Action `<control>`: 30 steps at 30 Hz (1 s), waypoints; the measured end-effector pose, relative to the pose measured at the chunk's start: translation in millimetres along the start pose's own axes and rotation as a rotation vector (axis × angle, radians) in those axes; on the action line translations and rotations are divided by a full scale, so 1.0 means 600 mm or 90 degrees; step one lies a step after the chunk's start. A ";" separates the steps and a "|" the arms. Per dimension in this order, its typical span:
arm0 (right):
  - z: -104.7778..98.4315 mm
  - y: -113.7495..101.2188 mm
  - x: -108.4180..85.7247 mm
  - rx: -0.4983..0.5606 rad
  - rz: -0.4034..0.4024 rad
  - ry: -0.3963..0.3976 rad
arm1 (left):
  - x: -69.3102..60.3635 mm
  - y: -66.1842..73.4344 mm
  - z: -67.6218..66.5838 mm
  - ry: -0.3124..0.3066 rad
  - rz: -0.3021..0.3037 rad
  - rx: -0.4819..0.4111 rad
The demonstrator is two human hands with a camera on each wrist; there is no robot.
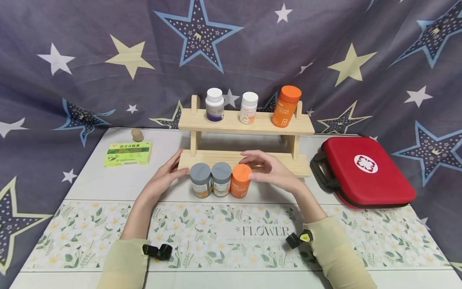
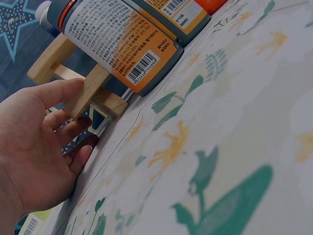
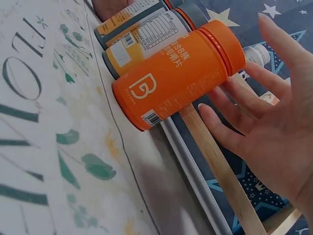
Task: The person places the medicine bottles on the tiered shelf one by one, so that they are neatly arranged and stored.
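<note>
My left hand [image 1: 163, 176] is at the left end of the wooden two-tier rack [image 1: 245, 125], fingers loosely bent. In the left wrist view its thumb [image 2: 63, 92] lies against or very near the rack's end. My right hand [image 1: 270, 170] is beside the orange bottle [image 1: 240, 185], fingers spread; in the right wrist view its fingers [image 3: 232, 105] reach beside the cap, and contact is unclear. Left of that bottle, two grey-capped supplement bottles, one on the left [image 1: 201, 185] and one in the middle [image 1: 221, 184], stand upright in a row before the lower tier.
On the upper tier stand two white-capped bottles [image 1: 215, 104] [image 1: 249, 107] and a larger orange bottle [image 1: 286, 106]. A green medicine box [image 1: 128, 154] and a small brown object [image 1: 137, 135] lie at left. A red first-aid case [image 1: 371, 172] lies at right.
</note>
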State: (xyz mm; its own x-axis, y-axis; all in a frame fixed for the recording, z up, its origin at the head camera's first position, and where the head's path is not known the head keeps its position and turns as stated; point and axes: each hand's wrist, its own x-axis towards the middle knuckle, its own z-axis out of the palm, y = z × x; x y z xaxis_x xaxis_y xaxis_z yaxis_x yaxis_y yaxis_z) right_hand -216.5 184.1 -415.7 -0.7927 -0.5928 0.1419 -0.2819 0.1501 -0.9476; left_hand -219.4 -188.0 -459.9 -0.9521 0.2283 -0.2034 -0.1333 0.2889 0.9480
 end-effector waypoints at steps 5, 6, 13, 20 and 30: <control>0.006 0.001 0.001 -0.033 0.020 -0.029 | 0.000 -0.001 0.000 0.000 0.001 -0.002; 0.007 0.001 0.001 -0.039 0.022 -0.032 | 0.000 -0.001 0.000 0.000 0.000 -0.002; 0.015 0.004 0.001 -0.091 0.037 -0.045 | -0.001 0.001 0.000 -0.001 -0.002 -0.001; 0.020 0.005 0.003 -0.117 0.029 -0.045 | -0.002 0.001 0.000 -0.003 0.000 -0.002; 0.022 0.005 0.003 -0.122 0.029 -0.035 | -0.003 0.003 0.000 -0.004 0.000 -0.005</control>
State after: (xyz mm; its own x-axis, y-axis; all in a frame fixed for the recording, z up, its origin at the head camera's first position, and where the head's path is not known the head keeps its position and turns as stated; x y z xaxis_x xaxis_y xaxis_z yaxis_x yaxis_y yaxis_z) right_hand -211.6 172.9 -422.2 -0.7775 -0.6239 0.0793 -0.3487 0.3227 -0.8799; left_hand -218.0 -187.9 -458.1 -0.9506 0.2336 -0.2043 -0.1348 0.2822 0.9498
